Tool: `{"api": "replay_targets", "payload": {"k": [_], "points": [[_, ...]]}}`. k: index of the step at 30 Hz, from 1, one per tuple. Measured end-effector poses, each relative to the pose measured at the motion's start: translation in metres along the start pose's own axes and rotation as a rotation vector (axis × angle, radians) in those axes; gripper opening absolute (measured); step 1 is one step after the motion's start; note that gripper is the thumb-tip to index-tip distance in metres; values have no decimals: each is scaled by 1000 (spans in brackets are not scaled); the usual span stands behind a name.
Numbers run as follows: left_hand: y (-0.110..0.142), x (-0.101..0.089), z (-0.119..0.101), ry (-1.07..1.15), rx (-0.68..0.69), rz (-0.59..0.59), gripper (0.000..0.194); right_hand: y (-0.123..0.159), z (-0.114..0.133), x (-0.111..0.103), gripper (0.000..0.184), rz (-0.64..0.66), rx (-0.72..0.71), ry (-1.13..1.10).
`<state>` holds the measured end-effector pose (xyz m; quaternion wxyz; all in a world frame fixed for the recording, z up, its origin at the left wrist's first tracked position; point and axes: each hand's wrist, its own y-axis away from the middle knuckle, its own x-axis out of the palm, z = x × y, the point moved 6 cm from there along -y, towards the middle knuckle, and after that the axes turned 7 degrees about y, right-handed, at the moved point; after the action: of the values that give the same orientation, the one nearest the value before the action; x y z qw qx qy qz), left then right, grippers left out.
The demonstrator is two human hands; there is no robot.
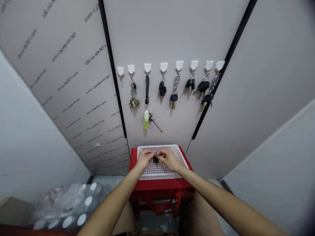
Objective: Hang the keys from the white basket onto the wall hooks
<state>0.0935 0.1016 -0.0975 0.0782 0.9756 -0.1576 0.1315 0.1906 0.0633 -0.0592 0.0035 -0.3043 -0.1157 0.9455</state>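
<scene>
Above a white basket [182,160], my left hand [145,158] and my right hand [169,159] meet at a small bunch of keys [156,159] with dark heads. The fingers of my left hand pinch the ring at its top. From the other side, my right hand's thumb and fingers close on the same bunch. On the wall ahead, several bunches of keys [174,97] hang from white hooks [163,67]. The hook at the far left [120,72] bears no keys. One strap [147,90] carries a pale green and yellow charm [146,118].
The basket stands on a red box or bag [159,185] between my legs. Clear plastic bottles with white caps [88,200] stand on the floor at the left, by a crumpled clear bag [61,201]. Black strips [233,52] run down the wall panels.
</scene>
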Motion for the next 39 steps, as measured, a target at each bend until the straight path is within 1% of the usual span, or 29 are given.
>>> {"api": "replay_targets", "payload": {"k": [3, 5, 7, 10, 12, 14, 15, 17, 19, 22, 24, 25, 28, 30, 34, 37, 39], "points": [[0, -4, -11, 130, 45, -30, 17, -1, 20, -3, 9, -33, -111, 25], [1, -7, -18, 186, 78, -44, 20, -3, 28, -4, 9, -54, -130, -2], [2, -9, -26, 209, 127, -72, 20, -8, 31, -3, 8, -74, -84, -98], [7, -11, -40, 201, 200, -120, 17, -17, 30, -1, 13, -120, 43, -314], [9, -13, -52, 178, 249, -139, 14, -25, 34, -1, 14, -157, 100, -394], [10, -15, -69, 164, 303, -150, 12, -36, 44, -2, 13, -169, 101, -407], [10, -16, -80, 160, 331, -152, 11, -42, 52, -4, 13, -166, 76, -400], [9, -19, -107, 155, 394, -156, 9, -58, 75, -10, 11, -170, -11, -368], [7, -23, -140, 153, 456, -169, 11, -76, 104, -20, 10, -204, -121, -304], [2, -30, -190, 115, 537, -185, 27, -102, 149, -36, 8, -281, -269, -147], [-2, -37, -220, -5, 599, -204, 32, -117, 176, -45, 9, -326, -346, -26], [-3, -41, -233, -99, 639, -231, 28, -123, 187, -49, 9, -342, -377, 33], [-5, -52, -269, -390, 765, -364, 14, -141, 216, -59, 9, -383, -437, 192], [-7, -54, -286, -485, 810, -397, 14, -151, 232, -64, 10, -411, -454, 255], [-18, -49, -311, -484, 839, -364, 16, -173, 254, -69, 13, -447, -425, 273], [-29, -48, -320, -486, 831, -392, 20, -187, 262, -70, 17, -496, -348, 306], [-36, -48, -321, -517, 800, -408, 24, -195, 262, -68, 20, -517, -281, 351]]}}
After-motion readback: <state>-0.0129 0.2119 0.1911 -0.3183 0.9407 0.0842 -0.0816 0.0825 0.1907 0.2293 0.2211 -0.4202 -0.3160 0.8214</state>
